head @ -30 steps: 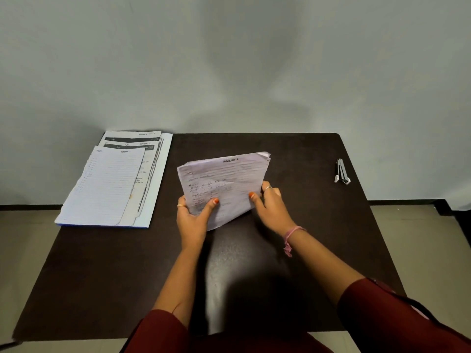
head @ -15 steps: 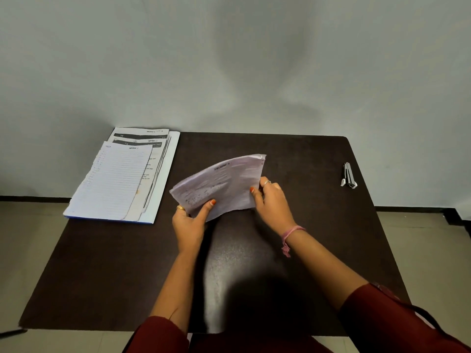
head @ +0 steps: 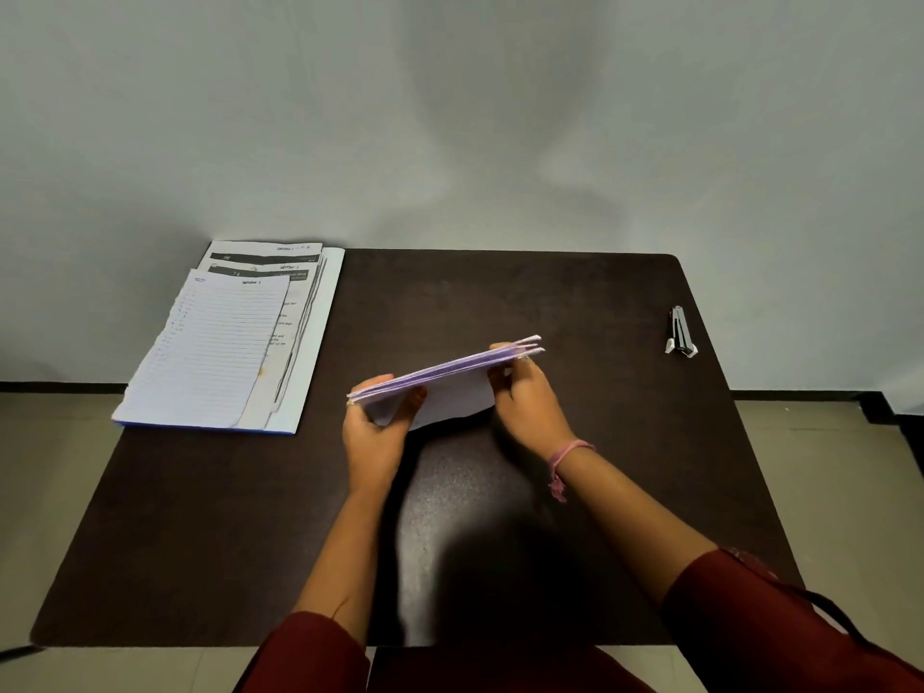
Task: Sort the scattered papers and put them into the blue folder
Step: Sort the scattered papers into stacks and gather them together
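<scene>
A thin stack of papers [head: 450,377] is held edge-on over the middle of the dark table [head: 200,517], its top edges facing me. My left hand [head: 375,432] grips its left end and my right hand [head: 525,407] grips its right end. At the table's far left lies the blue folder [head: 320,342], open, with a pile of sorted sheets [head: 215,352] on it; a lined page is on top. Only the folder's white inner face and a thin blue edge show.
A small white and black stapler [head: 679,332] lies near the table's right edge. A pale wall stands right behind the table. The folder overhangs the table's left edge.
The held stack has tipped forward from facing me to edge-on, so its written face no longer shows. Both hands stayed on its ends and dropped slightly toward the table.
</scene>
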